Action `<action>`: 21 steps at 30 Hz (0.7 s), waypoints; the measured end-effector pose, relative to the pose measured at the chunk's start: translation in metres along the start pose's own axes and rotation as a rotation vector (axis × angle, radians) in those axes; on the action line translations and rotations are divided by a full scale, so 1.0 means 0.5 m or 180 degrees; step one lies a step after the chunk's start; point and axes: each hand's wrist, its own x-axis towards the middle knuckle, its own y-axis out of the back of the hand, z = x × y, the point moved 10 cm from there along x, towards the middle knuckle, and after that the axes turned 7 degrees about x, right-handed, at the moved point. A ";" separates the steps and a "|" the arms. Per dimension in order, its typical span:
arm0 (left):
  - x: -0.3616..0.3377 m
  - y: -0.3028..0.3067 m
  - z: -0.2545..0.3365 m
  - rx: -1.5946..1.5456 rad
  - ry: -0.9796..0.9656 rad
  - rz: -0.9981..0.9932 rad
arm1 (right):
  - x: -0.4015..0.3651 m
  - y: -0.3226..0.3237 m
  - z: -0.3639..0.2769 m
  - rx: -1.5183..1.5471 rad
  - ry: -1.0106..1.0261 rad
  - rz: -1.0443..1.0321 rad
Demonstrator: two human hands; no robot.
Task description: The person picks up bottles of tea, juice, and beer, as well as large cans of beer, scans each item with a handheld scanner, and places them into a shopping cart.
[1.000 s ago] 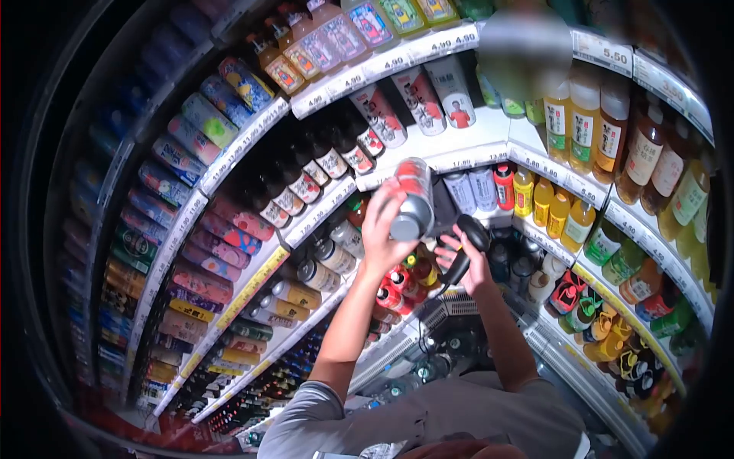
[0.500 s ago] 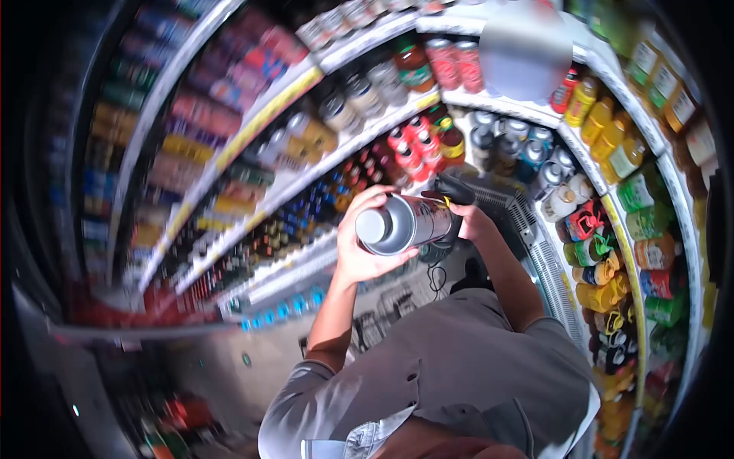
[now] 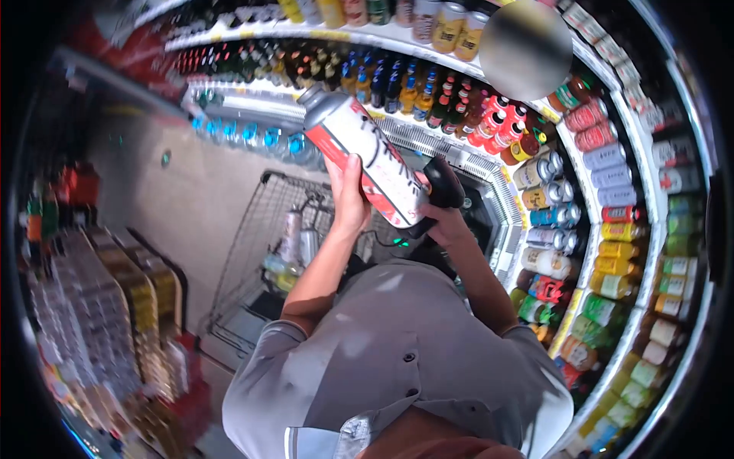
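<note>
Fingers of the left hand point(image 3: 348, 199) are wrapping tightly round a red-and-white can point(image 3: 365, 153), holding it tilted at chest height so its lower end is facing the black scanner point(image 3: 443, 183) the right hand point(image 3: 447, 226) is gripping. Beyond them a wire cart point(image 3: 245, 229) is standing before curving drink shelves point(image 3: 359, 36).

Grey short-sleeved button shirt point(image 3: 397, 344), dark buttons, collar; bare forearms.
</note>
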 end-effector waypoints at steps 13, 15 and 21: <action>-0.129 0.316 -0.054 -0.1855 0.1679 0.0745 | -0.029 -0.192 0.171 -0.3571 -0.1244 -0.0507; -0.135 0.359 -0.060 -0.1915 0.1529 0.0744 | -0.039 -0.234 0.194 -0.3741 -0.1389 -0.0772; -0.157 0.397 -0.025 -0.1881 0.1241 0.0436 | -0.041 -0.298 0.225 -0.3590 -0.1266 -0.0996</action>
